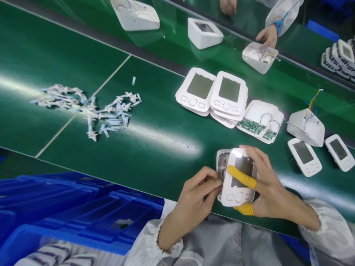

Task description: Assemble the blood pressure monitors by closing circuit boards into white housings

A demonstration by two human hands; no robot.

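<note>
In my right hand (270, 188), with yellow finger cots on two digits, is a white front cover (227, 190) with a dark display and buttons below it. A white housing (222, 162) sits right behind the cover, its inner side partly showing on the left. My left hand (198, 194) has its fingers pinched together at the housing's left edge; what lies between the fingertips is hidden. Just beyond my hands, an opened white shell (264, 114) with green circuit boards lies on the green table (155, 162).
Stacked display covers (229, 90) stand beyond my hands. To the left lies a pile of small white and pale blue parts (111, 116). On the right are a wired housing (306, 127) and loose covers (305, 157). A co-worker's hand (268, 37) touches a shell opposite. Blue crates (69, 210) stand lower left.
</note>
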